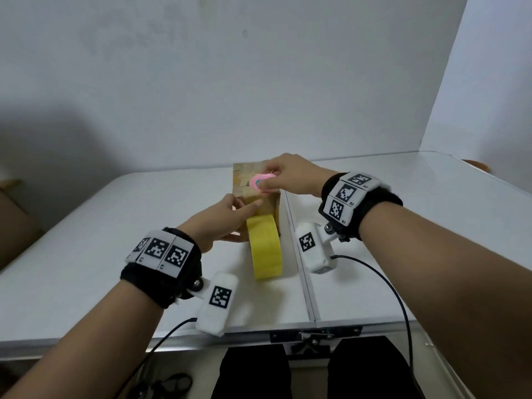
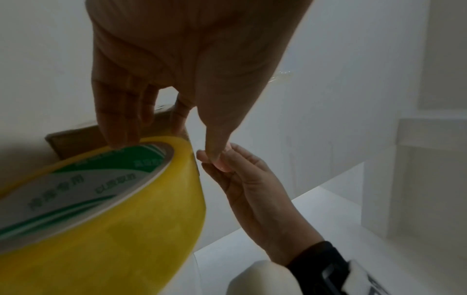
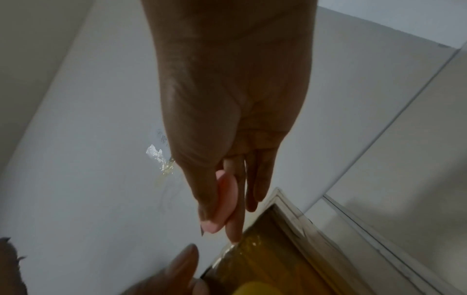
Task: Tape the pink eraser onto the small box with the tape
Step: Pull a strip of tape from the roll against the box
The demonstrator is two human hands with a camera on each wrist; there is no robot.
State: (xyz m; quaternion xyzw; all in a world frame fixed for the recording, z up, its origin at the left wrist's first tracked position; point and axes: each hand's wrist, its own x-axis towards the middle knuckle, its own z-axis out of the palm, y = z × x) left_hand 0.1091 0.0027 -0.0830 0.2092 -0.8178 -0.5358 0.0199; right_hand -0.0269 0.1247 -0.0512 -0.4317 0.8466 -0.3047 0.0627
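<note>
A small brown cardboard box (image 1: pixel 244 174) stands on the white table (image 1: pixel 115 240), and yellowish tape covers its near face (image 3: pixel 265 259). Just over the box top, my right hand (image 1: pixel 267 184) pinches the pink eraser (image 1: pixel 260 180) between thumb and fingers; the eraser (image 3: pixel 226 197) also shows in the right wrist view. The yellow tape roll (image 1: pixel 266 249) stands on edge against the box front. My left hand (image 1: pixel 244 220) is at the box's near top edge with its thumb (image 2: pixel 215 139) stretched straight. Its fingers (image 2: pixel 118 119) reach down to the roll's (image 2: pixel 113 219) inner rim.
A metal seam (image 1: pixel 299 254) runs front to back just right of the roll. The front edge carries a latch (image 1: pixel 313 338). A white wall rises right behind the box, with a crumpled scrap of clear tape (image 3: pixel 156 153) on a white surface. Cables hang from both wrists.
</note>
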